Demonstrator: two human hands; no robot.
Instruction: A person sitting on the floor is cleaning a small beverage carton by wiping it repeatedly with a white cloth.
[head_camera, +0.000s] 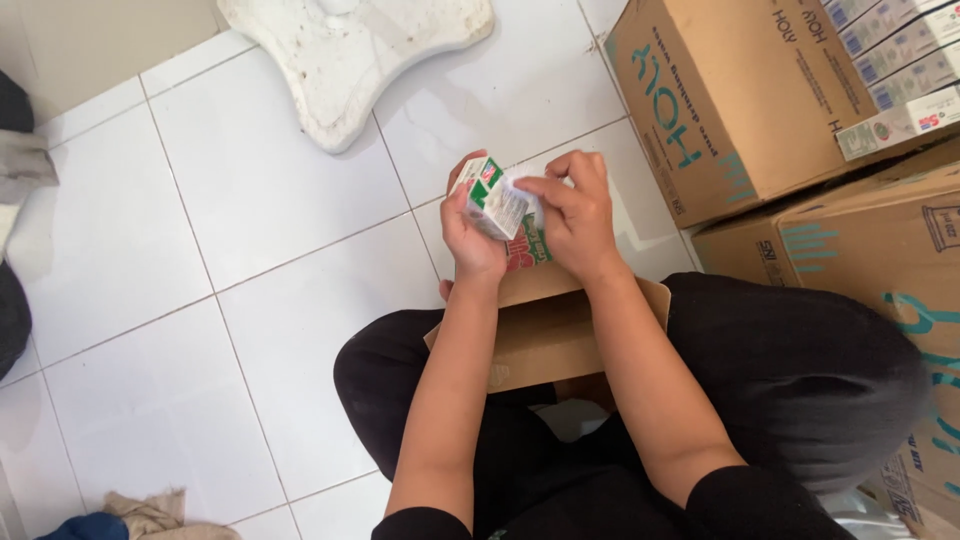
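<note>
Small white-and-green carton (492, 198), grasped by left hand (470, 235) and right hand (578, 215); loose fingertip hold risked dropping it into the open cardboard box (545, 335).

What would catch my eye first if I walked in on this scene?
Probably the two hands at the centre: the left hand and right hand together grip a small green and white carton above an open brown cardboard box on the person's lap. To the right, large cardboard boxes are stacked on the white tiled floor, one holding rows of small packs.
</note>
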